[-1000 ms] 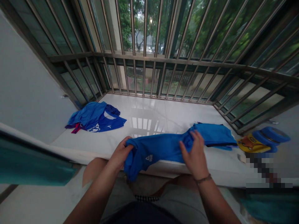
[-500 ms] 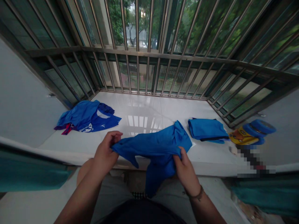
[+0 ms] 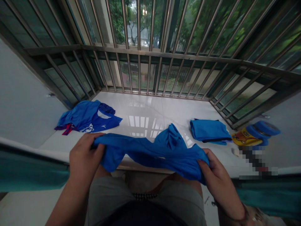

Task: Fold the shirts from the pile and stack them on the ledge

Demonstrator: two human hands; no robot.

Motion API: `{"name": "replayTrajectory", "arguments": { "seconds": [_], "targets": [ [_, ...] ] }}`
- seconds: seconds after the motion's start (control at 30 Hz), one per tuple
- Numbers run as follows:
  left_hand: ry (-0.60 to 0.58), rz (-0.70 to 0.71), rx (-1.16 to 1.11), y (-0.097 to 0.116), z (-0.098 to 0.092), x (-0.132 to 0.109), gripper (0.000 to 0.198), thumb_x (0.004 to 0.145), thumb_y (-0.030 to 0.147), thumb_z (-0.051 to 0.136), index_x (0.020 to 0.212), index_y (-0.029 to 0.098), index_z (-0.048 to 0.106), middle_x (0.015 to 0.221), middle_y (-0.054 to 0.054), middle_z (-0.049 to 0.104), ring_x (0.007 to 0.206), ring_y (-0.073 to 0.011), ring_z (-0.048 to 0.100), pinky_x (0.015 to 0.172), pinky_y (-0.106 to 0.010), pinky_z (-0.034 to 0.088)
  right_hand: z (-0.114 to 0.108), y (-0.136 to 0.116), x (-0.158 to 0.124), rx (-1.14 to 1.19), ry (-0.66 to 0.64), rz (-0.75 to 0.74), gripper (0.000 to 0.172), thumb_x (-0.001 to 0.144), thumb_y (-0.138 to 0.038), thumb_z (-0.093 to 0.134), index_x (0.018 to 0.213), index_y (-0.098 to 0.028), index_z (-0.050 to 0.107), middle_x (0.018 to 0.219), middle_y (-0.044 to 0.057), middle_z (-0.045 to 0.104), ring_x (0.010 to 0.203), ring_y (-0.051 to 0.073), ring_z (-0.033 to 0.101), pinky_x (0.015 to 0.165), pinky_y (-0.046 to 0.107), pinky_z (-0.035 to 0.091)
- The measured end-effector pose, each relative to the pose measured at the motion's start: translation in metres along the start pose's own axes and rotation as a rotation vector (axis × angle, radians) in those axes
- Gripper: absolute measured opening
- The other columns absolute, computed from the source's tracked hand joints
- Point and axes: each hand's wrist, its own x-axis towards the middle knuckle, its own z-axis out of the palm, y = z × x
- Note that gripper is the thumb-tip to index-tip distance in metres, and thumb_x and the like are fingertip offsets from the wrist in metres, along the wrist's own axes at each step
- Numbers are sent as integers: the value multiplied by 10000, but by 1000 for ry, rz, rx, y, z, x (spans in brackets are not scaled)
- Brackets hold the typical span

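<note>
stretching a smooth blue garment (image 3: 138, 147) between them, both hands hold it up at the near edge of a glossy white window ledge (image 3: 145, 105). the left hand (image 3: 86, 153) is closed on one end, thumb against curled fingers; the right hand (image 3: 218, 180) pinches the other end between thumb and fingers. the strip between them sags, with one corner drooping below the left grip and a bunched part lying on the ledge behind; whether it is a shirt or shorts cannot be told from this view.

on the left of the ledge lies a loose heap of blue clothes (image 3: 88, 116), a white-printed jersey among them. on the right sits a folded stack of blue clothing (image 3: 209, 130), just beside a blue-lidded jar with a yellow label (image 3: 256, 133).

the likeliest trouble is in the slack: cloth this slippery could slide out of the light right pinch if pulled hard, and the unsupported middle could drop over the ledge's front edge toward the lap. the bunched part may set in creases if pressed flat as it is. a wide swing of the right hand could nudge the stack askew or knock the jar.
</note>
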Motion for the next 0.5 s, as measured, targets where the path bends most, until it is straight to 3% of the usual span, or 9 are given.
{"name": "replayTrajectory", "arguments": {
  "seconds": [0.03, 0.07, 0.1, 0.2, 0.27, 0.3, 0.37, 0.43, 0.5],
  "targets": [
    [30, -27, 60, 4, 2, -1, 322, 914, 409, 604, 1168, 252, 726, 1136, -117, 785, 1104, -348, 732, 993, -470, 563, 2, -8, -8, 6, -65, -15, 378, 989, -602, 623, 1120, -254, 688, 881, 32, 746, 790, 230, 689, 716, 308, 591],
    [-11, -69, 92, 10, 5, -3, 351, 909, 427, 619, 1192, 236, 703, 1096, -134, 775, 1066, -366, 734, 953, -482, 565, 7, -16, -17, 8, -109, -33, 376, 994, -593, 624, 1147, -257, 697, 896, 37, 753, 813, 236, 701, 732, 309, 602],
    [-129, -117, 80, 16, 9, -7, 360, 899, 446, 642, 1184, 232, 686, 1005, -123, 768, 971, -363, 742, 877, -465, 570, 15, -22, -25, 5, -129, -51, 373, 1001, -576, 619, 1183, -261, 702, 926, 43, 764, 854, 244, 717, 762, 314, 615],
    [-774, -218, -263, 38, 23, -31, 343, 908, 523, 711, 1142, 276, 665, 763, -19, 723, 695, -282, 713, 659, -354, 519, 51, -31, -47, -39, -101, -111, 342, 1030, -484, 582, 1292, -291, 686, 1042, 52, 786, 969, 258, 745, 850, 334, 635],
    [-1152, -273, -637, 54, 33, -55, 379, 959, 602, 690, 1193, 305, 675, 844, -13, 768, 747, -249, 734, 682, -329, 536, 80, -31, -59, -83, -132, -155, 326, 1043, -406, 553, 1335, -305, 657, 1112, 55, 792, 986, 249, 753, 849, 320, 632],
    [-1250, -343, -819, 62, 38, -66, 409, 983, 645, 654, 1217, 311, 680, 932, -24, 789, 819, -242, 747, 737, -333, 559, 94, -29, -65, -100, -186, -186, 313, 1042, -375, 553, 1331, -303, 650, 1124, 58, 793, 970, 241, 755, 832, 305, 626],
    [-1278, -559, -1113, 73, 46, -85, 520, 987, 753, 576, 1190, 290, 696, 1052, -53, 789, 934, -247, 747, 850, -367, 583, 121, -22, -74, -147, -337, -279, 287, 1020, -353, 605, 1294, -284, 657, 1111, 64, 798, 942, 232, 754, 820, 287, 609],
    [-1198, -724, -1262, 79, 52, -93, 611, 936, 825, 579, 1160, 268, 692, 1106, -67, 773, 1000, -259, 730, 914, -392, 578, 143, -13, -81, -233, -512, -421, 300, 987, -414, 702, 1247, -265, 681, 1108, 68, 804, 965, 241, 752, 862, 297, 603],
    [-1177, -681, -1208, 78, 55, -92, 572, 875, 766, 713, 1147, 264, 671, 1073, -47, 762, 975, -247, 708, 889, -364, 561, 155, -5, -83, -314, -685, -601, 325, 989, -494, 743, 1209, -257, 709, 1138, 59, 814, 1024, 243, 753, 920, 307, 598]
  ]
}}
